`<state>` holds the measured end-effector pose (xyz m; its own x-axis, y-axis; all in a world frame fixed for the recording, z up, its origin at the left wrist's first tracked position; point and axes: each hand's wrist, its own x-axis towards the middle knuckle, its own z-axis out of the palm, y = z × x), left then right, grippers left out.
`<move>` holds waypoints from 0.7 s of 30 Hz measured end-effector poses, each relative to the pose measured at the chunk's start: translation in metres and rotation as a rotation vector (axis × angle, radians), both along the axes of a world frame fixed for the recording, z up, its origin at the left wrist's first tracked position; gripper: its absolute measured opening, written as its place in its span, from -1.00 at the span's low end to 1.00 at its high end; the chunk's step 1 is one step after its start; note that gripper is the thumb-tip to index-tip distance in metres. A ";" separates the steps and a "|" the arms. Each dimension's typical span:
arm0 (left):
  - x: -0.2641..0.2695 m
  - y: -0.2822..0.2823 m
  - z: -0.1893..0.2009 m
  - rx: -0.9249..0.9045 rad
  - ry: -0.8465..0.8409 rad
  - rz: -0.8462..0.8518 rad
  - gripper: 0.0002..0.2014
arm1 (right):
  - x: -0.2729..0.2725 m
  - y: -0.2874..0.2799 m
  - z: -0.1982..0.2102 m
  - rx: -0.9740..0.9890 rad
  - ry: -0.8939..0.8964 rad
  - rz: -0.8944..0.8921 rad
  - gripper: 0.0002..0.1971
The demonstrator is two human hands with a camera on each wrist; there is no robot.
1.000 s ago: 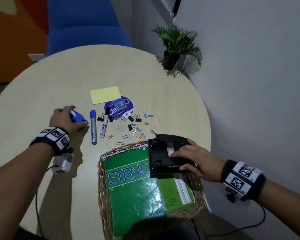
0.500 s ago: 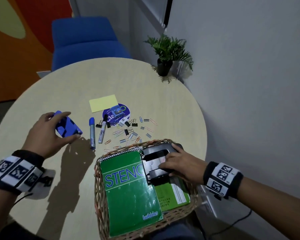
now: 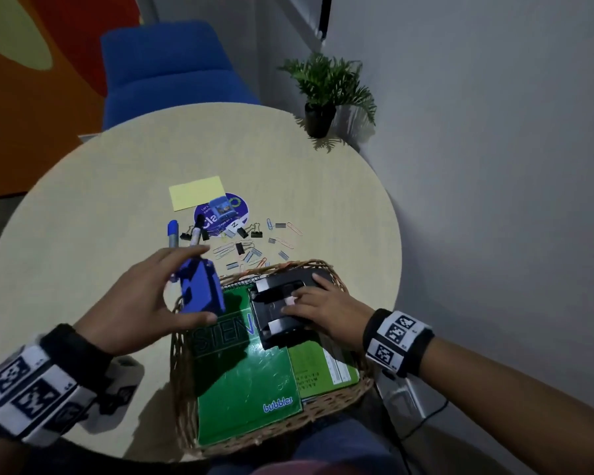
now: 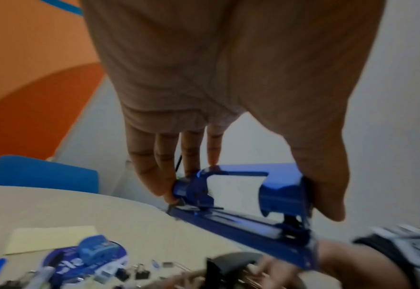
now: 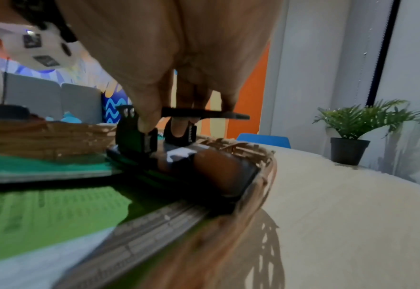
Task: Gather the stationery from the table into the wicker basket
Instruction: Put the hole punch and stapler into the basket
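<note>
Round table (image 3: 83,234), wicker basket (image 3: 182,365) holding notebooks (image 3: 244,382), hole punch (image 3: 282,303)

A round beige table (image 3: 83,207) carries a wicker basket (image 3: 364,389), yellow sticky pad (image 3: 197,193), markers (image 3: 172,233), scattered clips (image 3: 254,245) and a potted plant (image 3: 323,94)

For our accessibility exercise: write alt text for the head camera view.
A person's left hand carries a blue stapler over a wicker basket holding green notebooks, while the right hand rests on a black hole punch inside it. Markers, clips and a yellow sticky pad remain on the round table.
</note>
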<state>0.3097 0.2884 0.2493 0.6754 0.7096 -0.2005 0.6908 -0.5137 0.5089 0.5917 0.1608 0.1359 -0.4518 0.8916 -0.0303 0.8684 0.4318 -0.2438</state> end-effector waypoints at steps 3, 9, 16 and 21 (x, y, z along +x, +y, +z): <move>0.015 -0.029 0.004 -0.085 0.037 -0.107 0.04 | 0.004 -0.005 0.017 -0.083 0.173 -0.098 -0.55; 0.051 -0.077 -0.004 -0.040 0.073 -0.236 -0.02 | -0.004 -0.034 0.079 -0.385 0.905 -0.505 -0.60; 0.112 -0.111 -0.031 0.139 0.007 -0.328 -0.17 | -0.011 -0.058 0.063 -0.612 1.134 -0.687 -0.81; 0.117 -0.099 -0.034 0.052 0.027 -0.308 0.01 | 0.007 -0.068 0.043 -0.777 1.236 -0.787 -0.69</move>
